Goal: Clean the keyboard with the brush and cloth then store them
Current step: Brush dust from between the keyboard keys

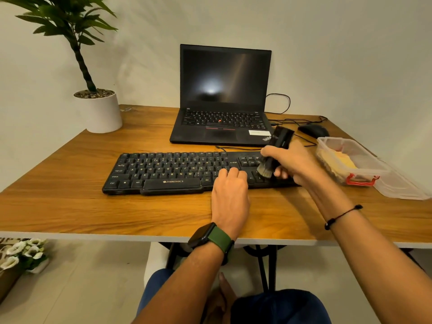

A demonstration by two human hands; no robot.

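Item: black keyboard point(177, 173), centre of the counter point(70, 206), steadied by the left hand point(230, 192), fingers flat on the keys; the right hand point(294, 163) at 3 o'clock grips a brush point(274, 153), bristles down on the right-end keys. Brush judged light, stiff-handled, soft-tipped, best held mid-handle; keyboard rigid and flat, likely to slide unless pressed. Cloth, probably the yellow fold in the clear box point(350, 160) at far 3 o'clock, is hard to make out; the keyboard's right end is hidden behind the hand.

brush point(273, 155) motion-blurred, lid point(406, 185) cut off right
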